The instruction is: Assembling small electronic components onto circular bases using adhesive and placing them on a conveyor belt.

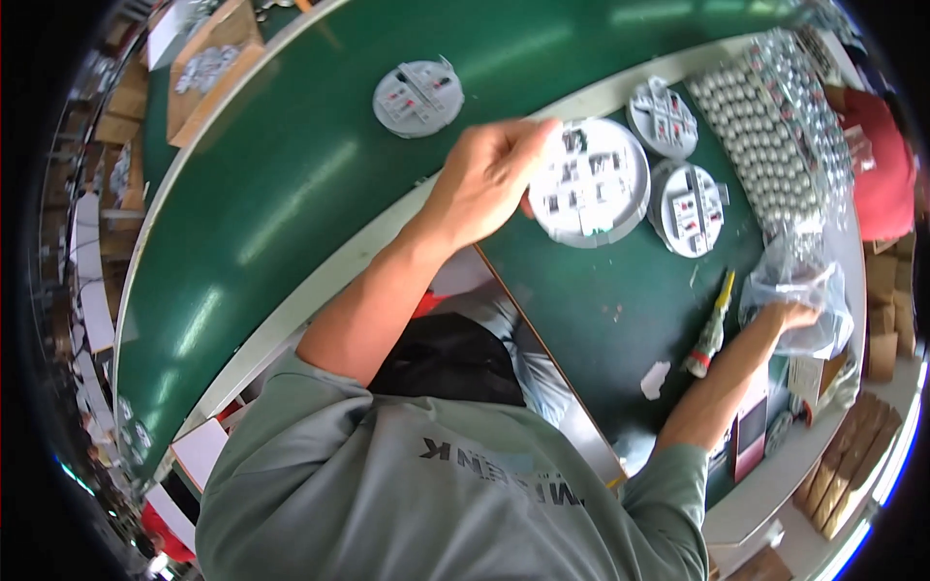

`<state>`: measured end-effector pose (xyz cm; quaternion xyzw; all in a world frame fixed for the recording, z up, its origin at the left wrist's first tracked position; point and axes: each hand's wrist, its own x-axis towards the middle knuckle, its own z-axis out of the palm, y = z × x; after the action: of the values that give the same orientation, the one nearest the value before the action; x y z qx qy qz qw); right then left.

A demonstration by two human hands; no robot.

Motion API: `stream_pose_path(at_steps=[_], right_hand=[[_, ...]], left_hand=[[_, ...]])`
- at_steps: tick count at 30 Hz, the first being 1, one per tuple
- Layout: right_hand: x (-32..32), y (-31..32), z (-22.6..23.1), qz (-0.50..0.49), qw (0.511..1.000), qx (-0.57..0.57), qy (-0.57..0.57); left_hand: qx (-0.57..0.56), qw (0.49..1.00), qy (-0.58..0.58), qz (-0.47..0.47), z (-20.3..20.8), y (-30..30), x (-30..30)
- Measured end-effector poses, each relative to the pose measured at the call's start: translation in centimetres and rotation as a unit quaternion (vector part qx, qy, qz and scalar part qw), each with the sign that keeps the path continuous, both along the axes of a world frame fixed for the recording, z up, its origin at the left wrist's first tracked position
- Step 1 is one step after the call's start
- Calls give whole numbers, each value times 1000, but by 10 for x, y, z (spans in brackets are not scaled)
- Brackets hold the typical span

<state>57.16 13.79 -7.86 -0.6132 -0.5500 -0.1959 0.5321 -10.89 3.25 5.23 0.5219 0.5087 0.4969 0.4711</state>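
My left hand (pixel 487 179) grips the near-left rim of a round white plastic housing (pixel 605 184), tilted up above the table, its face set with small dark parts. Close by on the green tabletop lie two similar grey-white round housings, one (pixel 690 215) beside the held one and another (pixel 665 118) farther back. My right hand (pixel 799 315) reaches into or against a clear plastic bag (pixel 823 334) at the right. The bag's film covers its fingers, so what they hold is hidden. A screwdriver-like tool (pixel 710 339) with a yellow tip lies left of my right forearm.
Another round housing (pixel 418 99) sits on the green conveyor belt (pixel 291 184). Rows of silvery round parts (pixel 760 145) under clear plastic fill the table's back right. A white scrap (pixel 655 380) lies near the tool. A person in red (pixel 877 165) is at the far right.
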Motion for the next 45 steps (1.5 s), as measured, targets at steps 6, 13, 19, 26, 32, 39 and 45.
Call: stream_pose_path(at_steps=[6,13,19,26,32,39,45], right_hand=[[-115,-7,44,-184,974,-126,-51],[-120,-1,59,-116,980,-132,89],[-113,-2,42,93,963,25,250],[-158,-16,98,-115,985,9,126],[-276,-83,150,45,975,62,209],[-414,-150,99,358,900,-248,24],[-413,-143,93,355,907,-217,-61]], left_hand=[[297,822,436,213,21,56,-76],[164,866,462,102,16,78,-153],[29,933,343,-106,-1,94,-193],[101,889,446,24,43,43,-115],[143,925,347,56,-8,-18,16],[206,911,347,79,-65,-24,59],[258,901,344,56,-62,-17,58]])
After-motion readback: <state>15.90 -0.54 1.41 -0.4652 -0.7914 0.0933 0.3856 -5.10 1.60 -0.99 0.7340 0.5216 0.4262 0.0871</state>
